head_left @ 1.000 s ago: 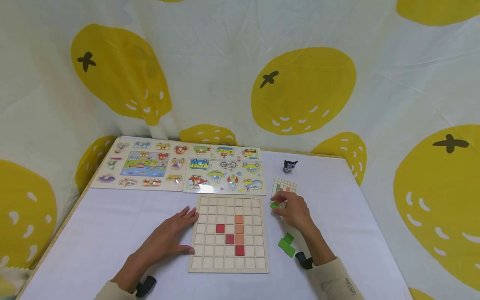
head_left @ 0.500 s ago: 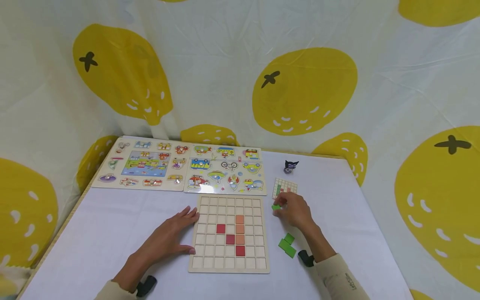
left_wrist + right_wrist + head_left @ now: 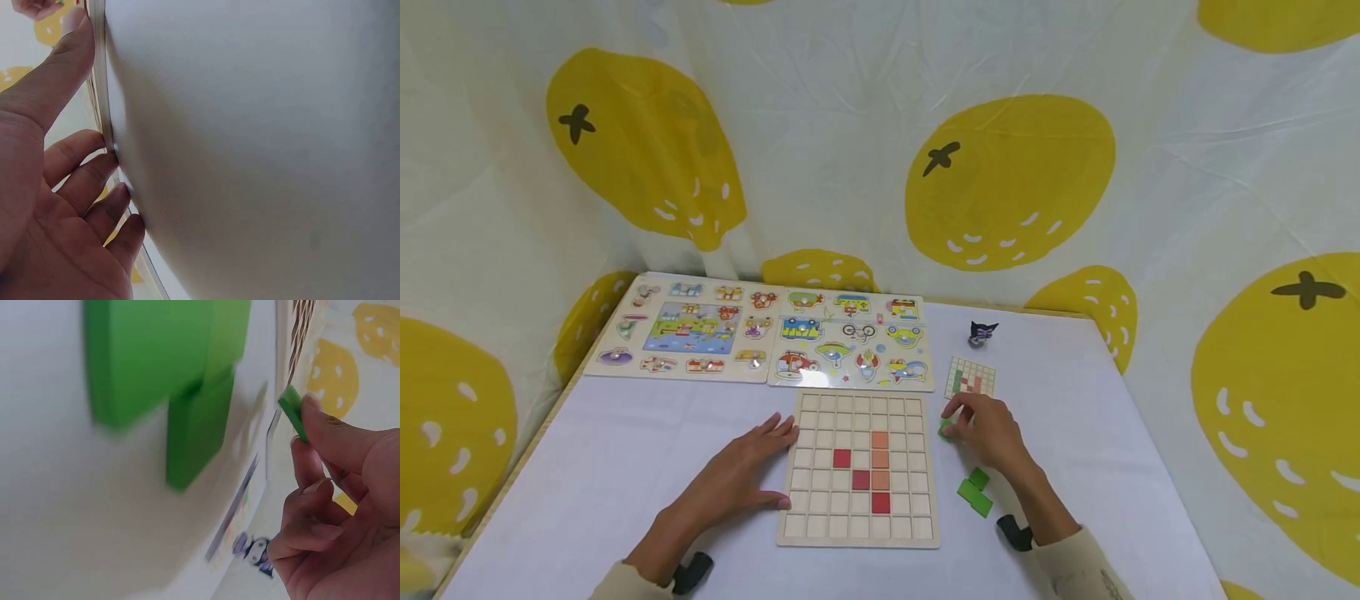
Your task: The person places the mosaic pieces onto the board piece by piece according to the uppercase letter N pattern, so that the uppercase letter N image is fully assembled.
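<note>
A green square tile (image 3: 945, 428) is pinched between the thumb and fingers of my right hand (image 3: 991, 431), just off the right side of a wooden grid board. In the right wrist view the same tile (image 3: 292, 412) stands tilted at the fingertips. Three orange tiles (image 3: 880, 459) form a column in the board (image 3: 857, 542), and three red tiles (image 3: 842, 458) sit in a diagonal. My left hand (image 3: 737, 468) rests along the board's left edge, thumb and fingertips touching it. Several loose green tiles (image 3: 976, 493) lie near my right wrist.
A small pattern card (image 3: 985, 372) lies beyond my right hand, with a small dark figurine (image 3: 981, 334) behind it. Two picture puzzle boards (image 3: 681, 367) stretch along the back left of the table (image 3: 1097, 467). A fruit-print curtain (image 3: 827, 125) hangs behind the table.
My right hand has drawn slightly toward me from the pattern card, and the green tile has moved with it and tilted. The left hand has stayed at the board's edge.
</note>
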A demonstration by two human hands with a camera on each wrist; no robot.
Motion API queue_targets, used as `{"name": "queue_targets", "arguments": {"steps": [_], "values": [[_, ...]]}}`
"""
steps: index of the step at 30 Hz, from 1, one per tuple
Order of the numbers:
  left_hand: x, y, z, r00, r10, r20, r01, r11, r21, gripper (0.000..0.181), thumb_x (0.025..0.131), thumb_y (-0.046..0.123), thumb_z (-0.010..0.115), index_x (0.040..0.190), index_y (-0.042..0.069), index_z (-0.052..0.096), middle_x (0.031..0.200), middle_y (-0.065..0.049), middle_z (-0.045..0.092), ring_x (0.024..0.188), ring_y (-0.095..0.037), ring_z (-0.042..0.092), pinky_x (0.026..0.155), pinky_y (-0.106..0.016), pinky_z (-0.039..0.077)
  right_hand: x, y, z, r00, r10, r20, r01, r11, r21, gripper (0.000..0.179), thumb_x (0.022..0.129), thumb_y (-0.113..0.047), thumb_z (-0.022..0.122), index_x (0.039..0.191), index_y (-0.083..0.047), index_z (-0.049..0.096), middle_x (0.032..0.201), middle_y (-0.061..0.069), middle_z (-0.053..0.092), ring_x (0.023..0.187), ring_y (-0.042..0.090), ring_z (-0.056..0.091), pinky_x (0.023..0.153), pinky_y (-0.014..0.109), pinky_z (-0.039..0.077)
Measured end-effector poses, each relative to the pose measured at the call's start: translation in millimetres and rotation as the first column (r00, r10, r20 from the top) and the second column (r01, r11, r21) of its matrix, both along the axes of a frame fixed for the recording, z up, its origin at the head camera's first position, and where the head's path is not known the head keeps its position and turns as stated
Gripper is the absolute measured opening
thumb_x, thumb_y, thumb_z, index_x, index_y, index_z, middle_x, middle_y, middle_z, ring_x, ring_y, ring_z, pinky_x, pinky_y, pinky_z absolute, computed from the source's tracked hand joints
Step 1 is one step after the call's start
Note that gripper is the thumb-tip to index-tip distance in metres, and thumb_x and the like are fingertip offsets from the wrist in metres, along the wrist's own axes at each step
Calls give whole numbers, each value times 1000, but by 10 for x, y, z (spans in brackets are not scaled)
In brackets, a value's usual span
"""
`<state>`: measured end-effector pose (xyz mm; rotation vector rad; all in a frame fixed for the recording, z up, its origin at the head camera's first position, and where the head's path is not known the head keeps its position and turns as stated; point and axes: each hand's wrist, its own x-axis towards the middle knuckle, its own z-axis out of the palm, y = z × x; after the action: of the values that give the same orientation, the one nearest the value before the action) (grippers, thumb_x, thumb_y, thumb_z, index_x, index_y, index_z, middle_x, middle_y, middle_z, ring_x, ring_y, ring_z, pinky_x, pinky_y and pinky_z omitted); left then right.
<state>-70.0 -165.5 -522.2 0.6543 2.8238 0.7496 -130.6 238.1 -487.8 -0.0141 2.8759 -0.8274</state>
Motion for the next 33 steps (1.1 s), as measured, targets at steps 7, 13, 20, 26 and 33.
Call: {"name": "queue_targets", "arguments": {"steps": [7, 13, 20, 26, 33], "values": [[0, 1, 9, 1000, -6, -11, 6, 1000, -2, 106, 68, 45, 98, 157, 11, 53, 166, -9, 48, 159, -37, 37, 119, -62, 44, 158, -283, 43, 999, 28, -35, -31, 997, -70, 18, 87, -18, 88, 97, -24, 74, 75, -4, 59, 68, 14, 51, 55, 25, 35], [0, -2, 15, 1000, -3, -8, 3, 1000, -2, 107, 67, 44, 99, 157, 11, 53, 167, -8, 47, 160, -37, 37, 119, -62, 44, 240, -544, 65, 998, 57, -39, -61, 990, -125, 17, 88, -20, 87, 96, -24, 72, 74, -8, 60, 64, 14, 48, 54, 24, 33], [8, -3, 41, 1000, -1, -4, 1, 1000, 0, 106, 68, 44, 98, 158, 11, 53, 167, -8, 47, 159, -37, 37, 119, -62, 44, 258, -833, 55, 997, 70, -26, -74, 981, -181, 15, 89, -22, 86, 93, -24, 72, 76, -9, 63, 70, 13, 52, 59, 26, 37], [23, -3, 21, 1000, -2, -19, 2, 1000, 5, 106, 67, 44, 99, 157, 10, 53, 166, -9, 48, 158, -38, 38, 118, -62, 44, 252, -1034, 38, 995, 96, -23, -99, 972, -215, 13, 89, -23, 85, 90, -25, 72, 75, -10, 65, 77, 13, 57, 62, 29, 43], [28, -5, 9, 1000, -11, -27, 11, 1000, -2, 105, 68, 43, 98, 157, 10, 53, 166, -8, 48, 158, -38, 39, 118, -62, 45, 250, -1262, 9, 995, 102, -12, -103, 973, -208, 13, 88, -24, 86, 88, -26, 73, 73, -10, 64, 73, 11, 59, 59, 29, 45]]}}
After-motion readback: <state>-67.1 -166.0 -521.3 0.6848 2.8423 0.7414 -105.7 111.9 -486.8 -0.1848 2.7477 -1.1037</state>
